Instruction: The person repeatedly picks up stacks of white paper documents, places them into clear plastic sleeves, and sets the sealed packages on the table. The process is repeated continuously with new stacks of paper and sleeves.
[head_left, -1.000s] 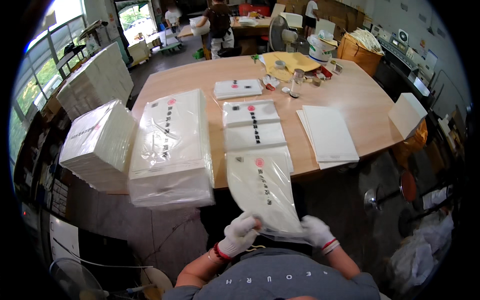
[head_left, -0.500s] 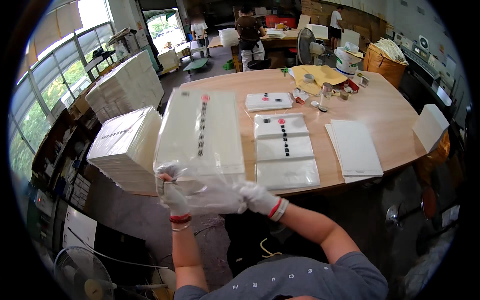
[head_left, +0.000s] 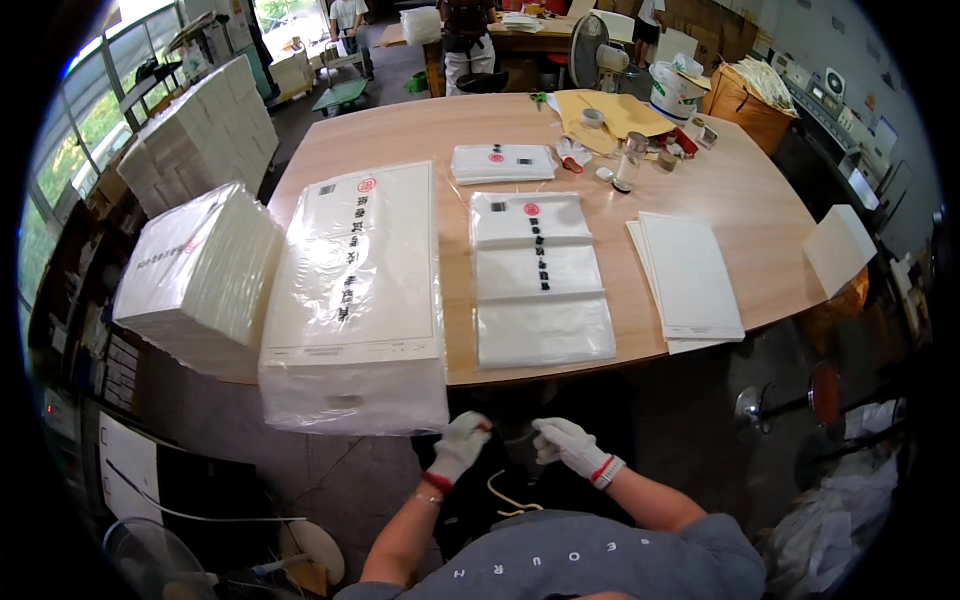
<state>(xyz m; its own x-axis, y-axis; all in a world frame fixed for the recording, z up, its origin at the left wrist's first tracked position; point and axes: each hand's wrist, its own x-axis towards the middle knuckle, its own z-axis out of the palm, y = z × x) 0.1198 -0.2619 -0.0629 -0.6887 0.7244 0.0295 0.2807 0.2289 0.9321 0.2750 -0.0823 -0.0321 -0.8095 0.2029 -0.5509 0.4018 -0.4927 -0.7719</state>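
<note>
Below the surface point(head_left: 700, 180) edge, our gloved left hand point(head_left: 462, 445) and right hand point(head_left: 568, 445) hang close together, fingers curled (seemingly holding nothing, though it is hard to tell). Just above the left hand sits the bagged paper stack point(head_left: 355, 300); flat clear bags point(head_left: 538, 280) lie beside it.

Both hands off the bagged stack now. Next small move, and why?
Probably reach the right hand forward to the top clear bag on the flat pile at table centre. Both gloved hands hover empty below the table edge, the left hand just under the tall bagged stack, which already rests on the table. That pile lies straight ahead of the right hand.
</note>
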